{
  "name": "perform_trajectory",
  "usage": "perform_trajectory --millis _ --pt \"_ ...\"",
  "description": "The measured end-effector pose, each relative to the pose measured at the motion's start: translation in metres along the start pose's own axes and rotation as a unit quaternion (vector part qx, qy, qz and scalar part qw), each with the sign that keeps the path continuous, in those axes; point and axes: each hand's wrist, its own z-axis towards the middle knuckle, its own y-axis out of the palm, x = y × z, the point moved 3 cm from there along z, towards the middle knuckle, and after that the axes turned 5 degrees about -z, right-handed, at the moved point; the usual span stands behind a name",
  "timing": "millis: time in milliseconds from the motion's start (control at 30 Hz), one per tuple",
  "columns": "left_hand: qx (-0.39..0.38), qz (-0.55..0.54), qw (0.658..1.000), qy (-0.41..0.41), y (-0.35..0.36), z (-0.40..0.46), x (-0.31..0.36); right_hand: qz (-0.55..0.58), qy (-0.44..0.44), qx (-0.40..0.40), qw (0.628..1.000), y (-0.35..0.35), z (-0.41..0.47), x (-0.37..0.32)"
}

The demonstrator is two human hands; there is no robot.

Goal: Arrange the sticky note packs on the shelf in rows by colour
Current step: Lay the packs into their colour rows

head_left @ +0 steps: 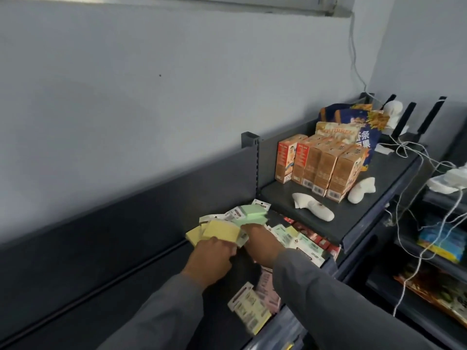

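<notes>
While both hands work at the shelf's back edge, the sorting looks only partly begun.

Left hand: the left hand [211,256] has its fingers curled round a fan of yellow packs [219,232], held just above the shelf [151,261].

Right hand: the right hand [260,245] reaches forward beside the left one; its fingertips are hidden under the green packs [254,213], so whether it grips or only touches them I cannot tell.

Green packs: stacked loosely at the back of the shelf, touching the yellow ones.

Still loose: mixed packs [298,242] lie face down toward the shelf's right end, and more packs [249,308] lie jumbled near its front edge, under the right sleeve.

Done: yellow and green are gathered into two bunches, by my reading.

Left: no tidy row shows yet; the scattered packs need sorting by colour and lining up.

Neighbouring shelf: orange cartons [321,168] and snack bags [353,122] stand well apart from the packs.
</notes>
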Motion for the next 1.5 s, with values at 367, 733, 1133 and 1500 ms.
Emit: perform_trajectory --millis 367,733,1133,1500 --pt "0.379 -0.481 0.723 -0.32 -0.06 -0.074 -0.07 -0.092 -0.103 -0.006 0.99 0.025 0.023 -0.035" --pt "0.333 -0.731 0.444 -0.397 -0.016 -0.109 -0.076 0.304 -0.009 0.221 0.927 -0.015 0.001 -0.06" --pt "0.383 -0.646 0.558 -0.353 -0.026 -0.208 -0.048 0.814 0.118 -0.179 0.539 0.016 -0.052 -0.136" --pt "0.37 -0.689 0.534 -0.321 -0.028 -0.363 -0.065 0.707 -0.004 -0.281 0.649 0.066 -0.11 -0.264"
